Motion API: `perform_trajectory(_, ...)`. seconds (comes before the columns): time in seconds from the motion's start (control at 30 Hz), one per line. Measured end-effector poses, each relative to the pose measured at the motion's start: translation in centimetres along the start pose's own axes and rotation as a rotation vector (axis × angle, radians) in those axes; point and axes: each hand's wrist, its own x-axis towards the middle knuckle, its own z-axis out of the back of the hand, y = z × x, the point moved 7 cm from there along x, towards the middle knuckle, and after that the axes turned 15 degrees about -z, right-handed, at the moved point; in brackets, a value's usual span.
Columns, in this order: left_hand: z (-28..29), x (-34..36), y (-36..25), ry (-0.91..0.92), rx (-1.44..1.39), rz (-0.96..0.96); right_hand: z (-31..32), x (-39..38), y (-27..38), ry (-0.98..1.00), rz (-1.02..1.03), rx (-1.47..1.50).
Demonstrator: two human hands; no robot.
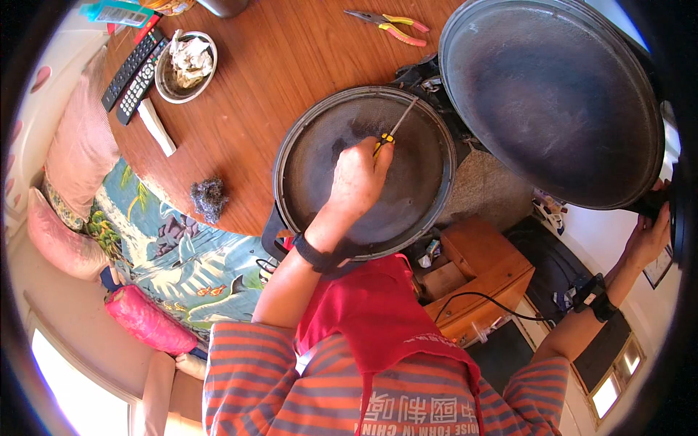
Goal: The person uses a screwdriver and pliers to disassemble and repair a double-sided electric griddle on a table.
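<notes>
A round electric griddle stands at the table's edge, its dark lower plate [313, 167] face up. Its round upper plate [549, 102] is swung open to the right. My left hand [358, 176] is closed around the yellow and black handle of a screwdriver [402, 118]. The screwdriver's metal shaft slants up and right, and its tip is at the far rim of the lower plate, near the hinge side. At the far right, my right hand [649, 234] grips the black handle [649, 204] of the upper plate, its fingers partly hidden.
Pliers [392, 27] with red and yellow grips lie at the back. A metal bowl [210, 73] holds crumpled tissue, beside two remote controls [142, 80] and a white strip [155, 127]. A steel-wool scourer [209, 199] sits near the left edge. Below is a wooden cabinet [480, 272] with a black cable.
</notes>
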Motion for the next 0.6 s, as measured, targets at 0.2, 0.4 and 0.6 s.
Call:
perform_trajectory(0.2, -0.2, 1.2, -1.0, 0.021, 0.074, -0.051, -0.1, 0.1, -0.1, 0.018, 0.001, -0.015)
perform_trajectory(0.4, -0.1, 1.9, -1.1, 0.022, 0.160, -0.086, 0.0, -0.3, 0.6, -0.029, -0.007, -0.037)
perform_trajectory(0.6, -0.3, 3.0, -1.2, 0.098, 0.344, -0.130, 3.8, 2.0, -2.6, -0.234, -0.093, 0.084)
